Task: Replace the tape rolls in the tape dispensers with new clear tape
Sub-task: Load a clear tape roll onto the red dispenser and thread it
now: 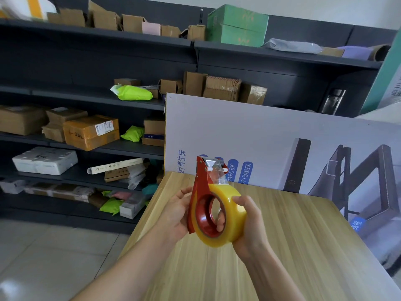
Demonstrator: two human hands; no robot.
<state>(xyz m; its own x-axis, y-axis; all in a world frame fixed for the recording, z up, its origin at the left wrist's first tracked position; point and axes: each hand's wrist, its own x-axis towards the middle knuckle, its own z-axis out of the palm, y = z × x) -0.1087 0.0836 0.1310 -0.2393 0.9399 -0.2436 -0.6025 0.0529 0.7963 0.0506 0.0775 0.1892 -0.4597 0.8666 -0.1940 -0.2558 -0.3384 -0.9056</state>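
Both hands raised above the far part of a wooden table (282,246), near its far left corner, holding one thing between them. Red tape dispenser (200,192) stands upright in the air, cutter end up, hub end down. A full roll of clear tape (233,216), yellowish in bulk, sits on the dispenser's red hub. Left hand (175,213) closed on the dispenser's flat red side plate, palm against it, fingertips curled to the plate's edge. Right hand (249,227) wrapped around the outer face of the roll, thumb on top of the tape, one finger showing through the core opening. A loose strip of tape (217,172) runs from the top of the roll up over the white roller toward the cutter; it looks wrinkled and shiny. Nothing lies on the visible tabletop. A large printed white box (271,137) leans upright against the table's far edge, blue characters and a picture of a dark frame on it. Behind and to the left, dark metal shelving (86,68) carries cardboard parcels (91,132), bright green mailer bags (134,93), a white foam-wrapped package (45,160) and a green carton (237,26) on the top shelf. Pale tiled floor at lower left.
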